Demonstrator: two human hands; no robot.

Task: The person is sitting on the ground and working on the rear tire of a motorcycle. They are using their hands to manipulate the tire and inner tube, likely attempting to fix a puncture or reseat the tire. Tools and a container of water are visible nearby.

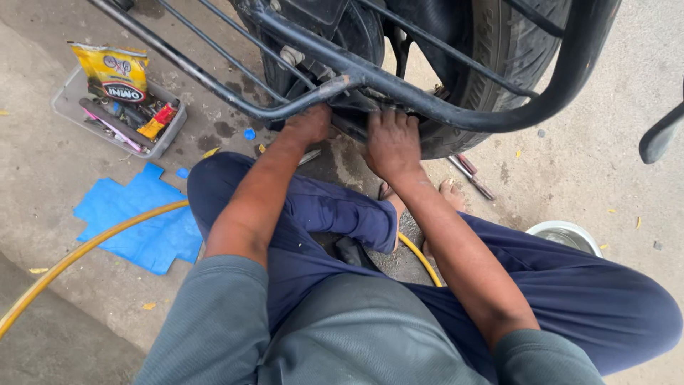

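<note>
Head view, left hand (308, 125) and right hand (392, 142) both pressed flat, fingers spread, against black tyre (499, 57) at upper centre, beneath black metal guard frame (399, 85), grey tool tray (117, 107) at upper left, yellow hose (78, 253) across concrete floor (43, 164) at lower left.

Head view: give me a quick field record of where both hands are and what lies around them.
left hand: pressed against the tyre edge, under the black metal frame
right hand: fingers on the tyre edge, beside the left
held tools: none visible
posture: seated on concrete, legs crossed
hose: yellow, runs under the legs
tray: grey, holds a yellow packet and small items
blue sheet: flat on the ground
bowl: metal, by the right knee
</note>
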